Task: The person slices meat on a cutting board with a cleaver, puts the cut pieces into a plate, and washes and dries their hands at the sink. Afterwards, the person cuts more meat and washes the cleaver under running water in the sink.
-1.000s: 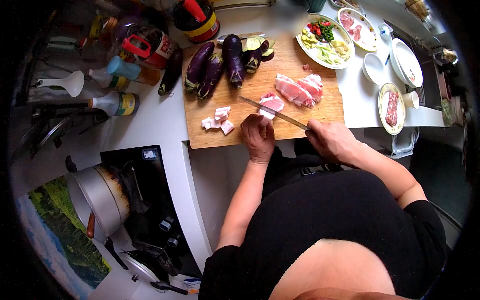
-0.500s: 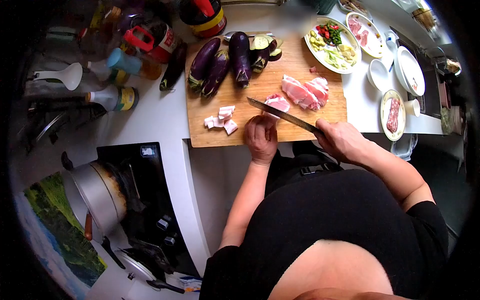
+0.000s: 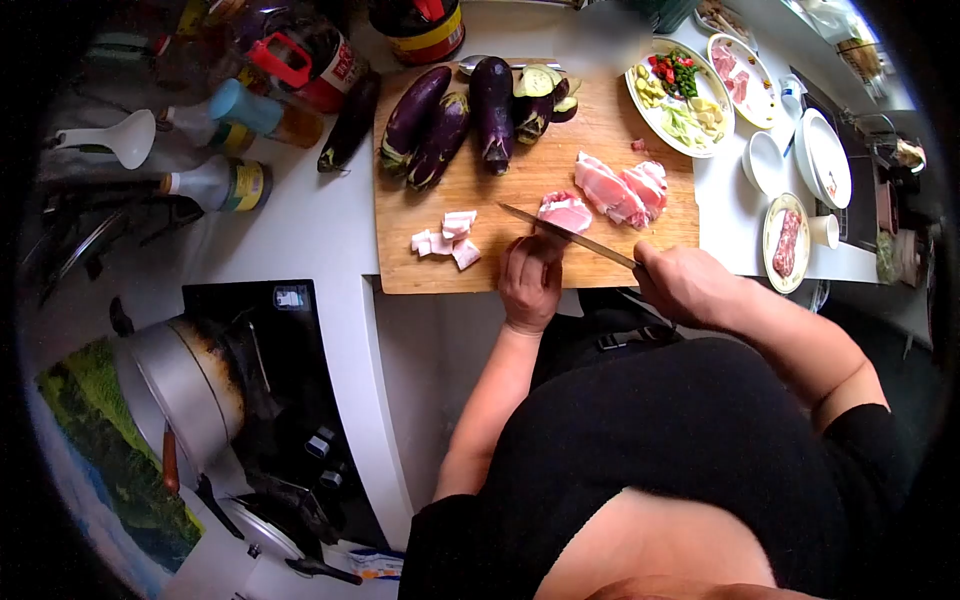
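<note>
My right hand point(image 3: 692, 285) is wrapped round the handle of a kitchen knife point(image 3: 590, 243), its blade slanting up to the left. Beneath and beyond the blade lies a piece of pork point(image 3: 565, 212) on the wooden cutting board point(image 3: 410, 282). Curled fingers of my left hand point(image 3: 530, 285) press at the near side of that piece, close to the blade; their tips and the meat under them are mostly hidden. Left of this hand are several small cut pork pieces point(image 3: 450, 240). Larger pork slices point(image 3: 620, 190) rest just to the right of the blade.
Whole eggplants point(image 3: 440, 140) and eggplant slices point(image 3: 538, 80) lie along the board's far side. A plate of chopped vegetables point(image 3: 680, 140) overlaps the far right corner. A meat plate point(image 3: 786, 262) and white bowl point(image 3: 764, 163) stand right; a pot point(image 3: 185, 390) sits left by the stove.
The whole view has shifted slightly. The knife's tip sits a little lower over the board, and the blade lies somewhat flatter across the pork. Both hands keep their grips.
</note>
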Demonstrator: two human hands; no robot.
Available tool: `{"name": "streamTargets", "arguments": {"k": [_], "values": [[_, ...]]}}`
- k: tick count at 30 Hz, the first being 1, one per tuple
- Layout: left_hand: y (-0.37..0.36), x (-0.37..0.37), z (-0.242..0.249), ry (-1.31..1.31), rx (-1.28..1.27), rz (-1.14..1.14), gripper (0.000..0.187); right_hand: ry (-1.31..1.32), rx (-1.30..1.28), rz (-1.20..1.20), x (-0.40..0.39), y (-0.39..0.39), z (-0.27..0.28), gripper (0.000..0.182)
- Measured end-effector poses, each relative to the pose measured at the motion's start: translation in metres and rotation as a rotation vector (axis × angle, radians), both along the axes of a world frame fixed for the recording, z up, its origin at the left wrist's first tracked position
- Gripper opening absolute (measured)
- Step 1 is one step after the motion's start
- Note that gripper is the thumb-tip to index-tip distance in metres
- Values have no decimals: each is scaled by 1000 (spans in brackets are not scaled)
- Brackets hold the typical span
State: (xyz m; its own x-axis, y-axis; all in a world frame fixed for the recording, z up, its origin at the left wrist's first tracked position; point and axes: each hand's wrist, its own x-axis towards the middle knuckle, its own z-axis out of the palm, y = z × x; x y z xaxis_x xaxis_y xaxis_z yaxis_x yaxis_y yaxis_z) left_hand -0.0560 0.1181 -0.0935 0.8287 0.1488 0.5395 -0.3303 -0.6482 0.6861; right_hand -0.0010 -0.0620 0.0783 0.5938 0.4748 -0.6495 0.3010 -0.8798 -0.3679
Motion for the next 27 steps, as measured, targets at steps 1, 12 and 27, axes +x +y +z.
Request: {"name": "streamTargets", "arguments": {"k": [1, 12, 27], "values": [[0, 0, 3, -8, -3, 4, 24, -22, 99, -7, 4, -4, -14, 20], [3, -3, -1, 14, -54, -16, 24, -96, 97, -88, 5, 24, -64, 17], [22, -6, -2, 150, 148, 90, 33, -278, 475, -260, -14, -2, -62, 13]]}}
